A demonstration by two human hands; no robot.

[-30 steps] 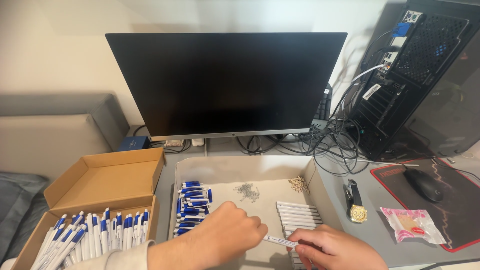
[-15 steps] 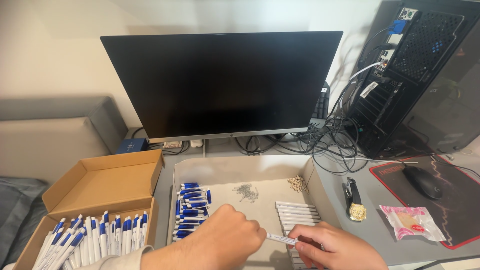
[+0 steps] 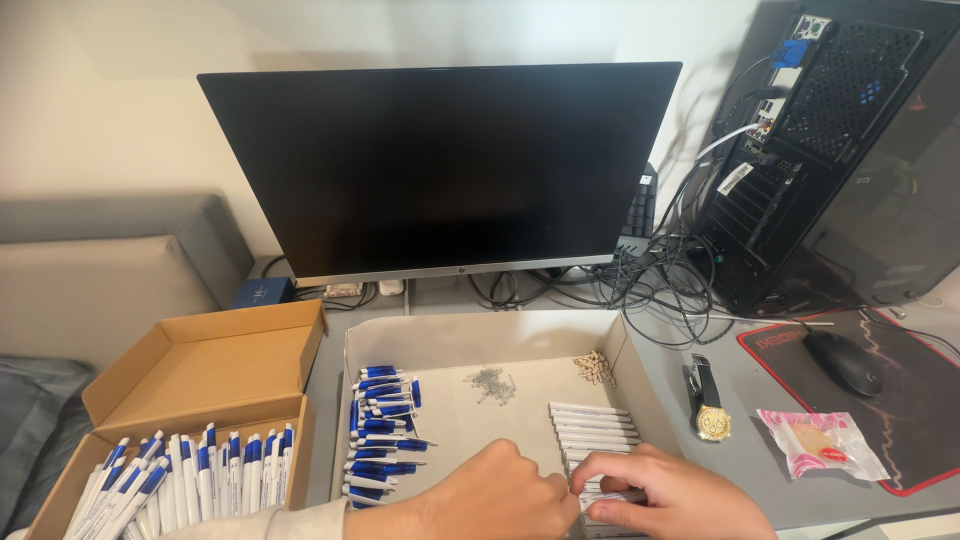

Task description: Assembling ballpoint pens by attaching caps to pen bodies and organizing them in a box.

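Both hands have come closer together since 1 s ago: back then the left hand (image 3: 500, 495) sat left of the white pen tube (image 3: 612, 495) w/ a gap to the right hand (image 3: 670, 495), and now the knuckles nearly touch over it. View has also tipped up a bit, so the hands sit lower at the bottom edge.

Far left: grey couch (image 3: 90, 290). Next, an open brown box (image 3: 200, 365) w/ a row of white-and-blue pens (image 3: 190, 475) standing at its front. A small blue box (image 3: 262, 292) lies behind it.

Middle: a big black screen (image 3: 440, 170), off. Below it a flat tray (image 3: 470, 335) made of card. In the tray, left to right: a pile of blue pen parts (image 3: 380, 425), a little heap of springs (image 3: 490, 383), a heap of small tan bits (image 3: 594, 368), and a stack of white tubes (image 3: 590, 425).

Left hand is curled, fingers bent in toward the tube end; can't tell if it pinches it. Right hand's fingers are bent round the tube & grip it, just over the front of the tube stack, low in the tray's right part.

Right: a gold watch (image 3: 708, 405) beside the tray, then a pink snack pack (image 3: 820, 443), a black mouse (image 3: 842, 362) on a black-and-red mat (image 3: 900, 440), and a black PC tower (image 3: 830, 140) w/ lots of cables (image 3: 650, 280).
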